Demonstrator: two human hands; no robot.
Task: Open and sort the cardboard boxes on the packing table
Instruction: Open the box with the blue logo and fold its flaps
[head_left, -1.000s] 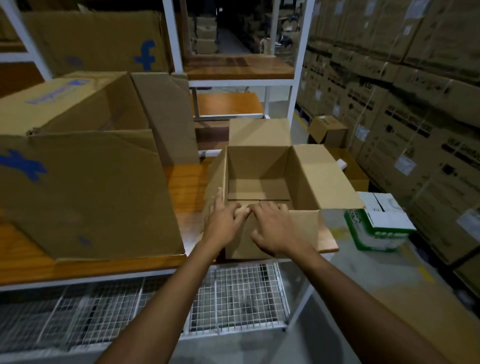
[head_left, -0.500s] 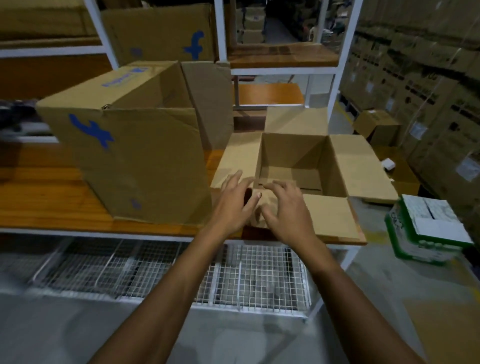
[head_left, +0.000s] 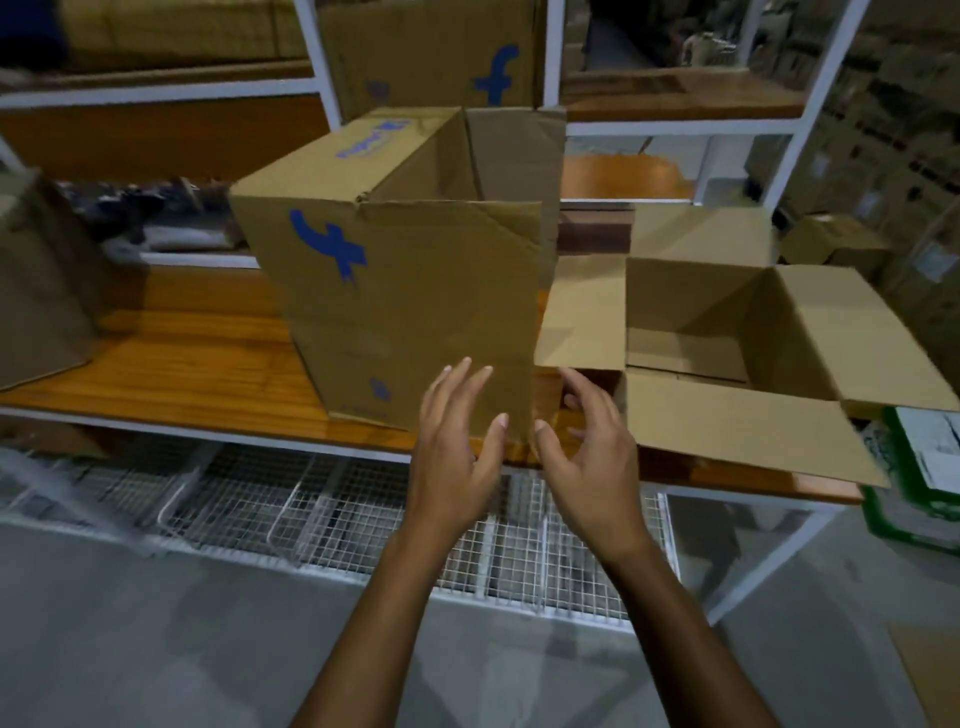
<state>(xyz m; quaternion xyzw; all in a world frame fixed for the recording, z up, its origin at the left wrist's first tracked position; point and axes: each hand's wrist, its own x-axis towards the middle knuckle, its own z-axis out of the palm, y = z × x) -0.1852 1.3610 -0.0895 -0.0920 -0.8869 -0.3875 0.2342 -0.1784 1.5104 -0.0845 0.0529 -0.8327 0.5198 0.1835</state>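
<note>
A tall open cardboard box (head_left: 405, 291) with blue marks stands on the wooden packing table (head_left: 197, 374). To its right sits a smaller open box (head_left: 737, 332), empty, with all flaps spread outward. My left hand (head_left: 457, 441) hovers with fingers spread in front of the tall box's lower right corner. My right hand (head_left: 587, 452) is beside it, fingers loosely bent, between the two boxes near the table's front edge. Neither hand holds anything.
Another brown box (head_left: 41, 291) stands at the table's left end. A wire mesh shelf (head_left: 322, 514) lies under the table. A green and white carton (head_left: 924, 467) sits on the floor at right. Stacked cartons (head_left: 883, 130) line the right wall.
My hands have left the small box's front flap and moved left toward the tall box. The view has swung left, so the small box now lies to the right.
</note>
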